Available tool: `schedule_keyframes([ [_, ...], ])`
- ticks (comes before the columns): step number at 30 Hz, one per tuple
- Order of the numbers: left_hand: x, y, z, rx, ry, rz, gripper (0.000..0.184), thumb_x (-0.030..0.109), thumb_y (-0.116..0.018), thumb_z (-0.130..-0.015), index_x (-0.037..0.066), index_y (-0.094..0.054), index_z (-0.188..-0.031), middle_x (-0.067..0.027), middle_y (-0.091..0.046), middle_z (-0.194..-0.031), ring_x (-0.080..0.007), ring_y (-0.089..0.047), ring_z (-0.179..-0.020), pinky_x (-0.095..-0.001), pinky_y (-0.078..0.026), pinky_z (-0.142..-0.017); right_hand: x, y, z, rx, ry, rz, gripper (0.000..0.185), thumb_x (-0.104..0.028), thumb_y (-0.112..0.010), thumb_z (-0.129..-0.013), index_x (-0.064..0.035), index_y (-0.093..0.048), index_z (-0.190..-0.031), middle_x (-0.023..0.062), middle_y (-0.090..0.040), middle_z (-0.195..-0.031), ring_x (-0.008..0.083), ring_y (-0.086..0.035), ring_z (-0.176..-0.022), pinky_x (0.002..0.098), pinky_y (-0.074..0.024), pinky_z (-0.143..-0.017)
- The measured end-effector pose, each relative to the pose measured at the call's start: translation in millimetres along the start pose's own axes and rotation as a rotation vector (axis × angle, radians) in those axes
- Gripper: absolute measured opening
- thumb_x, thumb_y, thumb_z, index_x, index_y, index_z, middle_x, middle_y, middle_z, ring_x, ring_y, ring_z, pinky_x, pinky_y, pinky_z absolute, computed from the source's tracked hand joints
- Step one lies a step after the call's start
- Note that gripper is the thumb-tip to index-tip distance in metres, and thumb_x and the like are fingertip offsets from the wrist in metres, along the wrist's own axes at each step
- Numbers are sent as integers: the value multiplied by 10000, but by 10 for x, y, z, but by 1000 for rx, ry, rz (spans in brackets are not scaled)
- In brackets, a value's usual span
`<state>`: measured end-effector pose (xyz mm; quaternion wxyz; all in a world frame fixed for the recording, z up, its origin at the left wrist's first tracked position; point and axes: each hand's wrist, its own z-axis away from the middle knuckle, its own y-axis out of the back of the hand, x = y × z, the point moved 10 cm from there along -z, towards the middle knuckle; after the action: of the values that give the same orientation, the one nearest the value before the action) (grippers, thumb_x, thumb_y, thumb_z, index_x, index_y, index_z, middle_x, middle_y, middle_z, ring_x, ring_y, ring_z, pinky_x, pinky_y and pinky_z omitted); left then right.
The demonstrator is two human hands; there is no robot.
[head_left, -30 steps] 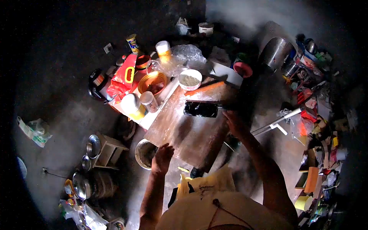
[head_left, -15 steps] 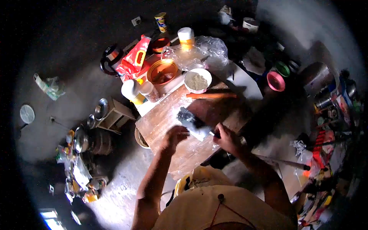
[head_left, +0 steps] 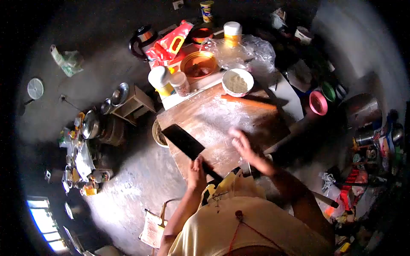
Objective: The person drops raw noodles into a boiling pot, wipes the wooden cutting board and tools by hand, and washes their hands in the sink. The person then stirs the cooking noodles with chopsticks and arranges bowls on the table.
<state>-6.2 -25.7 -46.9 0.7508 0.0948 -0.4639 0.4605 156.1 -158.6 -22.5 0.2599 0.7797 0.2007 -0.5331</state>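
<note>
A left hand [head_left: 196, 173] keeps its grip curled about a cleaver [head_left: 183, 141] at the dusted tabletop's [head_left: 207, 109] 8 o'clock; the right hand [head_left: 247, 149], empty, fingers loosely extended, hovers toward 4 o'clock. Handling the cleaver, apparently a shift in hold, calls for clear fingers.

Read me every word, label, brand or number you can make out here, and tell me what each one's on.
No text is legible.
Blue-and-yellow can: printing too small to read.
Rear white-and-yellow container: label too blurred.
Pale panel beside the left arm: reddish marks, unreadable.
Dark cleaver in the left hand: no lettering shows.
</note>
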Motion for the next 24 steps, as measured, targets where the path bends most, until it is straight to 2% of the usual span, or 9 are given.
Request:
schedule_keyframes([
  [3, 162, 660, 73, 101, -42, 29, 226, 269, -408, -905, 91, -473, -782, 4, -414, -582, -109, -405, -482, -239, -336, -410, 370, 341, -353, 64, -35, 437, 563, -242, -447, -893, -33, -196, -1352, 176, -217, -1394, 281, -208, -1292, 367, -185, -1045],
  [6, 306, 1104, 198, 92, -107, 70, 270, 277, -427, -897, 117, -427, -679, 18, -364, -530, -90, -346, -412, -222, -284, -358, 118, -298, -400, -48, 112, 908, 654, -307, -507, -850, -36, -192, -1354, 185, -210, -1392, 302, -204, -1294, 393, -139, -1060],
  [9, 381, 1518, 295, 147, -127, 16, 235, 244, -469, -872, 110, -431, -682, 25, -356, -517, -85, -366, -413, -222, -295, -349, -348, -1151, -238, -602, 260, 731, 689, -334, -565, -807, -43, -241, -1340, 151, -259, -1382, 282, -274, -1270, 401, -165, -1055],
  [10, 368, 1649, 323, 204, -98, 40, 215, 221, -488, -857, 105, -437, -683, 21, -364, -512, -82, -381, -414, -221, -304, -347, -456, -1148, -289, -547, 315, 799, 652, -329, -564, -810, -66, -276, -1332, 146, -284, -1371, 292, -294, -1256, 390, -206, -1043],
  [13, 363, 1889, 369, 189, -132, 127, 213, 212, -490, -852, 98, -442, -679, 16, -366, -491, -89, -366, -387, -221, -304, -340, 1088, -297, -575, 44, -259, 359, 575, -327, -537, -830, -72, -331, -1302, 192, -277, -1359, 303, -319, -1234, 395, -234, -1029],
  [17, 227, 2112, 345, 190, -74, 137, 216, 213, -489, -850, 93, -438, -678, 17, -364, -493, -90, -348, -370, -223, -299, -334, 206, -880, -594, -188, 191, 1031, 478, -290, -513, -847, -77, -398, -1259, 200, -359, -1309, 307, -380, -1190, 367, -289, -997],
  [19, 222, 2131, 324, 188, -38, 147, 224, 236, -503, -852, 103, -440, -683, 18, -360, -492, -88, -353, -376, -222, -301, -337, -189, -1056, -581, -388, 199, 627, 359, -250, -533, -834, -74, -517, -1146, 174, -496, -1190, 291, -469, -1105, 363, -332, -962],
  [21, 278, 2077, 290, 144, -20, 156, 234, 262, -519, -852, 116, -439, -687, 22, -363, -507, -84, -357, -390, -220, -301, -339, -131, -518, -685, -7, 25, 602, 184, -53, -556, -758, -38, -588, -938, 131, -599, -945, 285, -567, -866, 347, -421, -824],
  [24, 252, 2120, 162, 59, -35, 158, 247, 273, -528, -852, 127, -426, -681, 28, -373, -533, -76, -369, -413, -216, -304, -343, -7, 377, -812, 297, -118, 629, 234, -50, -544, -766, -39, -532, -1000, 144, -556, -929, 295, -514, -930, 358, -385, -856],
])
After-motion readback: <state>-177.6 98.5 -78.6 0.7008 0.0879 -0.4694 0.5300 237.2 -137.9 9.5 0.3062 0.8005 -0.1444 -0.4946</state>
